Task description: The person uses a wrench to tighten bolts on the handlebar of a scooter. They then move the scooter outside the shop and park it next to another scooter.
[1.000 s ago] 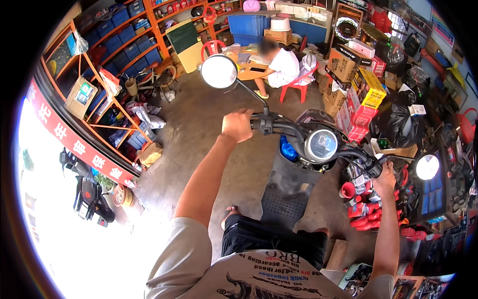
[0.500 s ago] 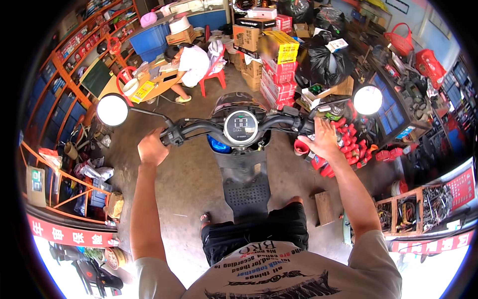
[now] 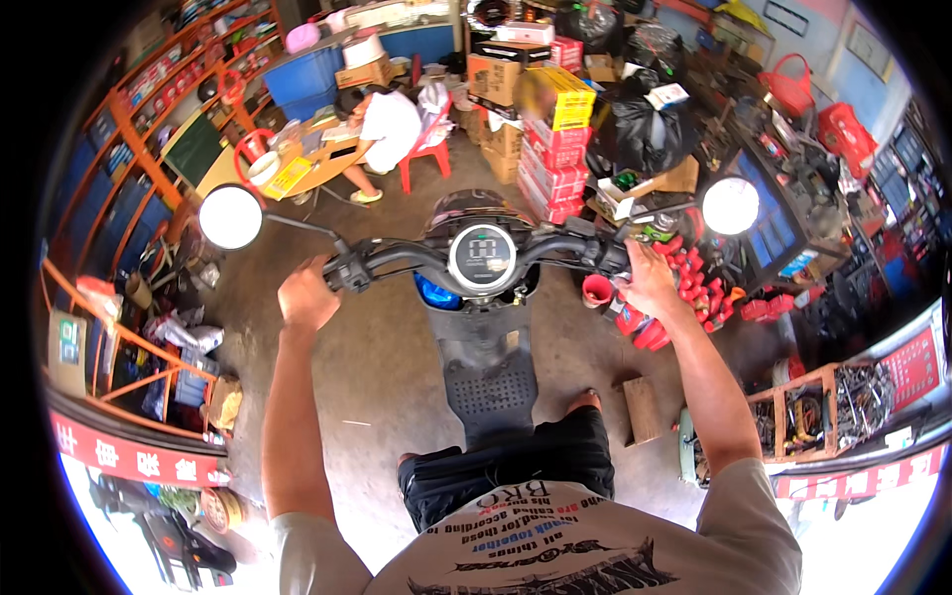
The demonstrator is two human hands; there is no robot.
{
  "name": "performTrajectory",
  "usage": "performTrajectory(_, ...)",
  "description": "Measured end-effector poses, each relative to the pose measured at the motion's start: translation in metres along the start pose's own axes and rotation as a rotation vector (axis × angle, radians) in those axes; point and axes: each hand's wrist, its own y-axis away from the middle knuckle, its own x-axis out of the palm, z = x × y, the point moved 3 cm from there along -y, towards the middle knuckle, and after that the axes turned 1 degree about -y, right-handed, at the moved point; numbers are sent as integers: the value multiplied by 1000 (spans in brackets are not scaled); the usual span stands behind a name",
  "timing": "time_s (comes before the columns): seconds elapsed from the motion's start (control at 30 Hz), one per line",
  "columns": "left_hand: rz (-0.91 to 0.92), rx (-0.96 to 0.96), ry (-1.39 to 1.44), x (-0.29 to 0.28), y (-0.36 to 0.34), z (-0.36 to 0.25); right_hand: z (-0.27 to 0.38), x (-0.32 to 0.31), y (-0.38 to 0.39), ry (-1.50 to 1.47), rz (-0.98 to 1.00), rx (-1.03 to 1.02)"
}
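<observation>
I sit astride a scooter with black handlebars (image 3: 402, 254) and a round digital display (image 3: 482, 258) at their middle. My left hand (image 3: 308, 296) is wrapped round the left handlebar grip, which it mostly hides. On the other side my right hand (image 3: 650, 282) is closed on the right handlebar grip, thumb toward me. A round mirror (image 3: 231, 216) rises beyond the left grip, another mirror (image 3: 730, 206) beyond the right. Below the display lies the dark footboard (image 3: 488, 382); something blue (image 3: 436, 291) sits in the pocket above it.
Ahead, stacked red boxes (image 3: 553, 164) and black bags (image 3: 650, 124) stand on the floor. A person (image 3: 389, 129) sits at a table (image 3: 315, 177) at far left. Red bottles (image 3: 699, 288) lie right, near a wooden block (image 3: 642, 410). Orange shelves (image 3: 129, 124) line the left.
The surroundings have shifted slightly in view. My left foot has moved back, mostly out of sight beside the footboard. Both hands stay on the grips.
</observation>
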Motion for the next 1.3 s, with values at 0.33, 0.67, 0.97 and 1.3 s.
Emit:
performTrajectory(0.33, 152, -111, 23, -22, 34, 57, 59, -14, -14, 116, 163, 205)
performTrajectory(0.67, 240, -91, 169, -8, 43, 80, 8, 17, -35, 11, 116, -31)
performTrajectory(0.97, 478, 25, 172, -122, 65, 108, 10, -78, 6, 577, -95, -195)
performTrajectory(1.3, 283, 64, 147, -340, 128, 200, 298, -345, 120, 258, 275, -45)
